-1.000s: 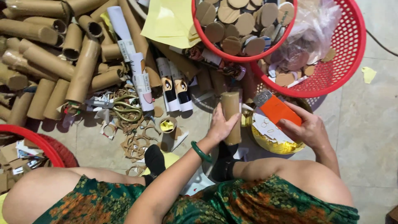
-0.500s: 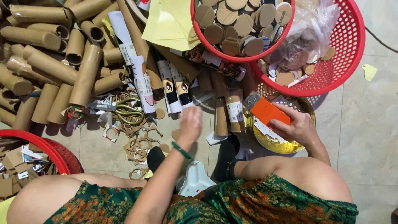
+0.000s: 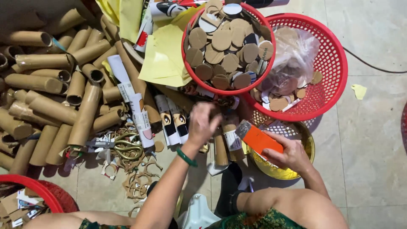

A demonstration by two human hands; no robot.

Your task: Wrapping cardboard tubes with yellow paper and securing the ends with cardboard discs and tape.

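Orange card [image 3: 259, 139] sat clamped in the right hand's [image 3: 290, 154] fingers; the left hand [image 3: 203, 123], fingers curled together, reached among cardboard tubes [image 3: 220, 148] beside two red baskets [image 3: 335, 63].

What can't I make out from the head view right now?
- Left hand: motion-blurred; what its fingers touch among the short tubes is hidden beneath it.
- Yellow bowl: contents hidden by right hand and orange card.
- Red basket: cut off at the bottom-left edge.

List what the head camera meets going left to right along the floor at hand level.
Pile of cardboard tubes → scissors → left hand → orange-handled tool in the right hand → bare floor tiles.
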